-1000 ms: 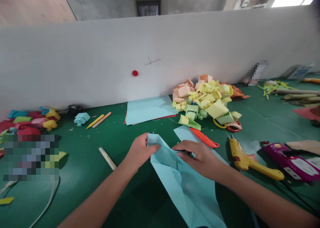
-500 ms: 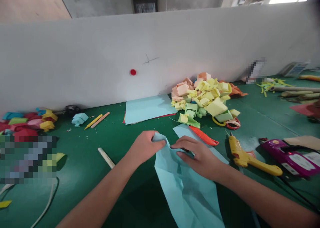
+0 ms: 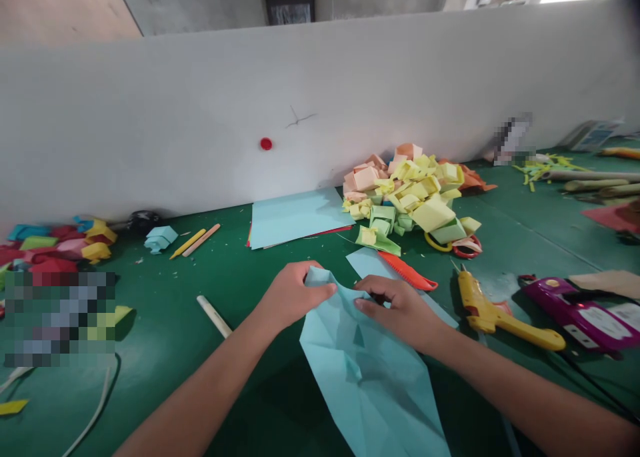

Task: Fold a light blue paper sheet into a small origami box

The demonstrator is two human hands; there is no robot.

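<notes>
A creased light-blue sheet of paper hangs toward me at the middle front, its top edge held in both hands. My left hand pinches the upper left corner, thumb on the near face. At the upper right edge, my right hand grips the paper between thumb and curled fingers; some fingertips are hidden. Just beyond my right hand lies an orange-red tool, perhaps a cutter, on a strip of blue paper.
A yellow glue gun and a purple device lie right. Behind are folded paper pieces, scissors and stacked blue sheets. Left are a white stick, a yellow pencil-like stick and colourful folded pieces. A white panel stands behind.
My right hand has shifted slightly right, away from the left, drawing the paper's top edge wider. The sheet is spread a little flatter. My left hand stays nearly in place.
</notes>
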